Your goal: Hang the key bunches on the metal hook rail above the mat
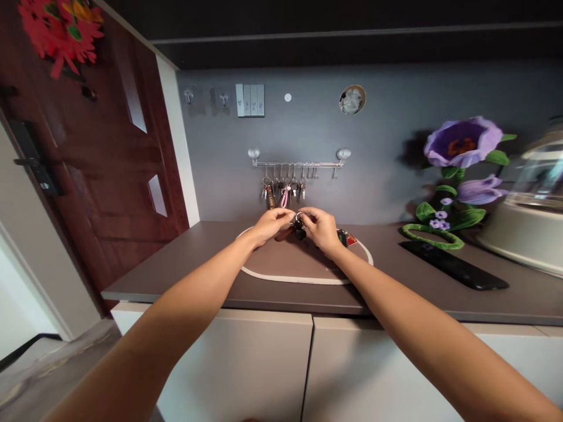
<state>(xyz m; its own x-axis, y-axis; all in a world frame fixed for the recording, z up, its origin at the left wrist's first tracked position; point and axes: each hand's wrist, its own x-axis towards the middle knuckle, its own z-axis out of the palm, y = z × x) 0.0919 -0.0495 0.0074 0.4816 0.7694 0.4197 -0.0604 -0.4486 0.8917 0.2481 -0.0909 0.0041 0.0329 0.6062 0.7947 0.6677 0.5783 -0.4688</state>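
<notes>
Silvery metal ring (298,217), thin and round, pinched between both hands (267,228) (322,231), black fob (300,230) below

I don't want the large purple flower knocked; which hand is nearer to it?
Right. The right hand is to the left of the large purple flower; the left hand is farther left, beyond the right hand.

dim, uneven light; soft shadow left of the purple flower (463,142) on the wall (220,138); edges stretched.

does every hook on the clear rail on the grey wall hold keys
No, the rightmost small clear hook on the clear rail hangs bare, while bunches of metal keys hang farther left.
</notes>
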